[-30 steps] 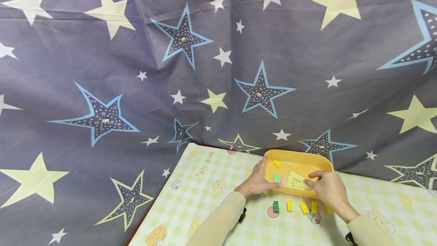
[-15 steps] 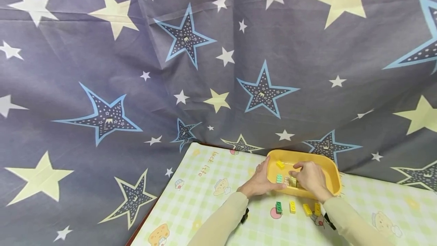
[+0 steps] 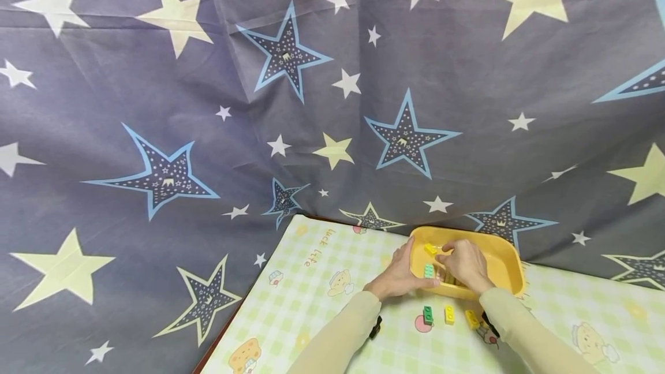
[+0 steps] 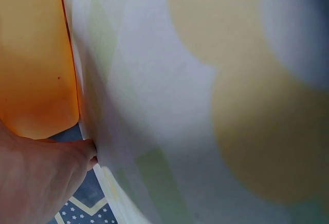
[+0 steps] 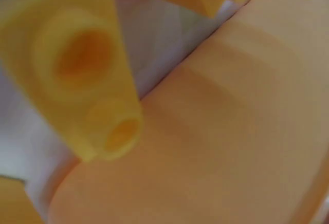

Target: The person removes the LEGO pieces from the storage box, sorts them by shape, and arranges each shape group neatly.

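In the head view, my left hand point(image 3: 399, 277) holds the left end of a yellow-orange plastic tray point(image 3: 504, 258), its thumb along the near wall. The left wrist view shows that hand point(image 4: 43, 178) at a corner of the tray point(image 4: 36, 75). My right hand point(image 3: 466, 265) reaches into the tray with bent fingers, close to a yellow toy brick point(image 3: 430, 249); I cannot tell whether it holds a brick. A mint-green brick point(image 3: 428, 270) lies left of it. More bricks below the right hand are mostly hidden.
On the checked tablecloth before the tray stand a green brick point(image 3: 428, 315), a yellow brick point(image 3: 449, 314) and another yellow brick point(image 3: 471, 320) beside the right sleeve. Large in the right wrist view is a yellow brick point(image 5: 105, 103) near the tray wall point(image 5: 216, 136). A star-patterned curtain point(image 3: 332, 74) hangs behind.
My right hand has moved left inside the tray, from its right part to over the bricks and toward the yellow one. The left hand keeps its hold on the tray's end.
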Demonstrator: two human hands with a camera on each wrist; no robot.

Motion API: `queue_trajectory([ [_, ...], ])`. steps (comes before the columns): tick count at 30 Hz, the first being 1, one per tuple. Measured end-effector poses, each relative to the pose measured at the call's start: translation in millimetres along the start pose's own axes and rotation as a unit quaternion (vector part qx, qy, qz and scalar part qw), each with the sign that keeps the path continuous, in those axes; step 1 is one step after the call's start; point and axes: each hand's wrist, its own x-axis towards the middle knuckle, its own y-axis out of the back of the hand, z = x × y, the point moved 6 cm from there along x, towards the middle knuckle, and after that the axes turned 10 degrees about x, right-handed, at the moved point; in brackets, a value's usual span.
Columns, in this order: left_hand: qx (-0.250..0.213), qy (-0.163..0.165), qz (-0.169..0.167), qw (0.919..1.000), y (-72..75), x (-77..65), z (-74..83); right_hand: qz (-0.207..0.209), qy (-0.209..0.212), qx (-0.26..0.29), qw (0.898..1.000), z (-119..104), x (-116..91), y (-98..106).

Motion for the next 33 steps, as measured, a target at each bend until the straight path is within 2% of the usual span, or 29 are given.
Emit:
queue_trajectory([
  [5, -0.001, -0.006, 0.003, 1.0000, -1.4, -1.0, 1.3, 0.001, -0.005, -0.011, 1.000, 4.4, 5.7, -3.7],
  [13, 0.009, 0.003, 0.002, 1.0000, -1.9, -4.1, 0.8, -0.005, -0.020, -0.014, 1.000, 10.0, 9.9, -10.9],
  [21, 0.011, -0.004, 0.005, 0.9999, 1.8, -2.9, 3.7, -0.001, -0.032, -0.014, 0.999, 11.4, 16.5, -12.5],
  [33, 0.022, 0.007, 0.005, 0.9997, 3.3, -2.6, 2.4, -0.004, -0.013, -0.015, 1.000, 9.2, 25.1, -19.8],
])
